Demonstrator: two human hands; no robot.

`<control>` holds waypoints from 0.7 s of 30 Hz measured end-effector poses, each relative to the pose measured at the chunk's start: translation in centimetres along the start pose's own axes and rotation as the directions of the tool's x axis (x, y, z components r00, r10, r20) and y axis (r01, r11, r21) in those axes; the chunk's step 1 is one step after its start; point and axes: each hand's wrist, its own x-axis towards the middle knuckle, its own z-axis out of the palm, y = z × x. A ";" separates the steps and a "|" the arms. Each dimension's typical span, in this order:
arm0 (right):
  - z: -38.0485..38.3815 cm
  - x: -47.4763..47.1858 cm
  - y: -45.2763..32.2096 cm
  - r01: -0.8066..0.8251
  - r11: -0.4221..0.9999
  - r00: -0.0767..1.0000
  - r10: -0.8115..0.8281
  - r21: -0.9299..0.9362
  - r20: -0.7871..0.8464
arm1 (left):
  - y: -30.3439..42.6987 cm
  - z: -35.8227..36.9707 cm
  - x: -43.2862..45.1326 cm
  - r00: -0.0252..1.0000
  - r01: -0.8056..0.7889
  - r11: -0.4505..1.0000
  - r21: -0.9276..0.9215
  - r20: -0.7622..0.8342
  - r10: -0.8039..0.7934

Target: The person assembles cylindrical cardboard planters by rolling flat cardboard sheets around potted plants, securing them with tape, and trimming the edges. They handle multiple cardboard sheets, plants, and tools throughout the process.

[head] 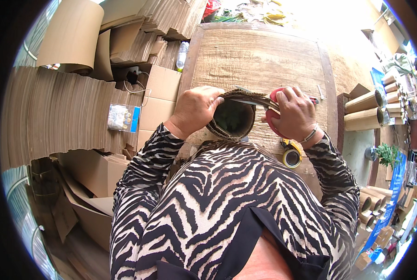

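A round tube of rolled corrugated cardboard [231, 135] stands upright close to my body, with green leaves [231, 116] visible inside it. My left hand [198, 109] pinches the tube's rim at its upper left. In my right hand [293, 111] is a pair of scissors with red handles [273, 123]; the blades reach leftward at the tube's far rim, one across the opening, the other partly hidden by cardboard. A yellow tape dispenser with a roll of tape [292, 158] lies nearer my body, below my right hand.
The wooden table [257, 56] spreads beyond my hands. Beyond my right hand a red tool [314, 100] lies partly hidden. Stacked cardboard sheets [58, 112] and a plastic bottle [182, 56] are on the left. Cardboard tubes [364, 119] and a potted plant [386, 154] stand at right.
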 end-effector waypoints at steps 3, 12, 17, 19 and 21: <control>0.6 -0.3 0.6 0.012 1.000 0.999 -0.012 0.022 0.036 | -0.6 0.0 0.0 0.999 0.006 1.000 -0.012 0.033 -0.005; 1.4 -1.0 2.5 0.087 0.996 0.996 -0.086 0.028 -0.024 | 0.1 0.9 -0.5 0.991 0.067 0.995 -0.077 -0.112 -0.076; 0.7 -0.9 1.6 0.008 1.000 0.999 -0.008 0.013 -0.032 | -0.3 1.5 -0.4 0.989 0.028 0.998 -0.060 -0.144 -0.036; -0.1 -0.7 0.2 -0.023 0.999 0.999 0.024 0.042 -0.026 | 0.0 1.9 -0.2 0.991 0.010 0.999 -0.050 -0.136 -0.016; -0.3 -0.7 -0.3 -0.015 0.999 0.999 0.016 0.028 -0.038 | 0.5 1.8 0.1 0.992 -0.030 0.999 -0.036 -0.122 0.026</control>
